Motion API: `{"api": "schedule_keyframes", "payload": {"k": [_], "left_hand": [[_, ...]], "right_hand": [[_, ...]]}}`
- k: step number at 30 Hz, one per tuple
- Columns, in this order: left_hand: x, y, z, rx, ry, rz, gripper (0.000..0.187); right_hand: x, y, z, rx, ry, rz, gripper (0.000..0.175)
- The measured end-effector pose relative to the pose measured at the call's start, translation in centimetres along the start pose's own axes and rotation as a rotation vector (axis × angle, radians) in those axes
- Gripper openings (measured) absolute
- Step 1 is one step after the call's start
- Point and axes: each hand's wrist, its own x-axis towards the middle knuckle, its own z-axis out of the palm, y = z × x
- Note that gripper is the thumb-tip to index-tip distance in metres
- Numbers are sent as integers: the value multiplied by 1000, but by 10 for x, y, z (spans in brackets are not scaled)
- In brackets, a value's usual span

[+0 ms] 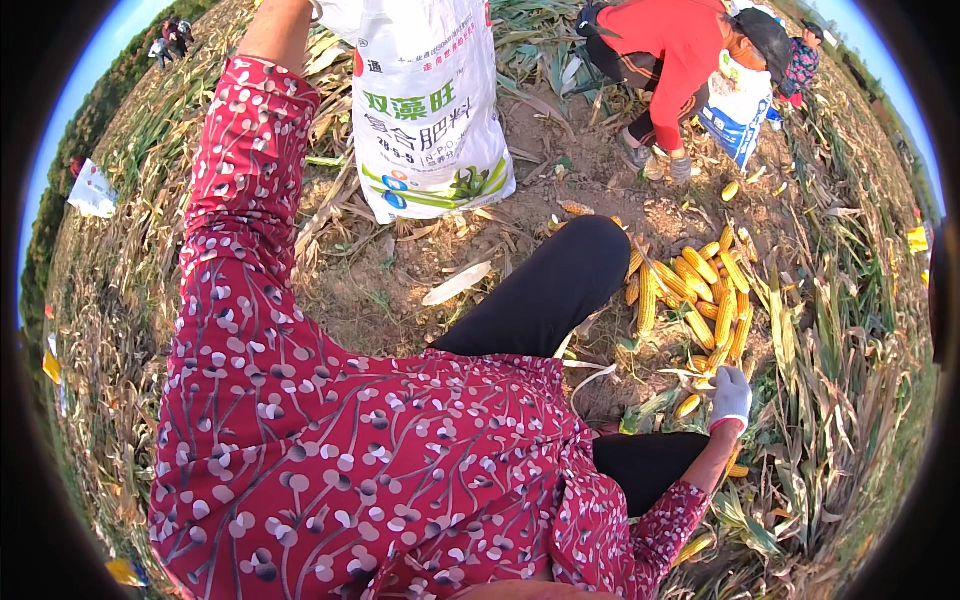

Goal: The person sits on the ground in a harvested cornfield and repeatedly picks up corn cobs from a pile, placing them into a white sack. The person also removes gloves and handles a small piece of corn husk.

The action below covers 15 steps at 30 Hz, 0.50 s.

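My right hand point(730, 396), in a white knitted glove, is at the near end of a pile of husked yellow corn cobs point(701, 277). Its fingers face away from the camera, and whether they grip a cob is hidden. One loose cob point(688, 406) lies just left of the glove. My left arm stretches up to the top edge, so the left hand is out of view. Beside that forearm stands a white woven fertilizer sack point(431, 127) bearing print, its top cut off by the frame. A pale husk piece point(457, 283) lies on the soil before it.
A co-worker in a red top point(667, 52) crouches at upper right, gloved hands near the ground, beside a white and blue sack point(739, 112). Another person point(806, 60) is behind. Dry corn stalks point(825, 405) cover the right side. My bent knee point(585, 255) juts between sack and pile.
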Motion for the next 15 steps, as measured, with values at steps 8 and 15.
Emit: {"api": "schedule_keyframes", "payload": {"k": [8,15], "left_hand": [[-19,34,5,-98,128,-68,38],[5,40,67,-555,215,203,45]], "right_hand": [[-14,-1,-14,121,77,4,24],[-59,15,-61,394,505,-111,22]]}}
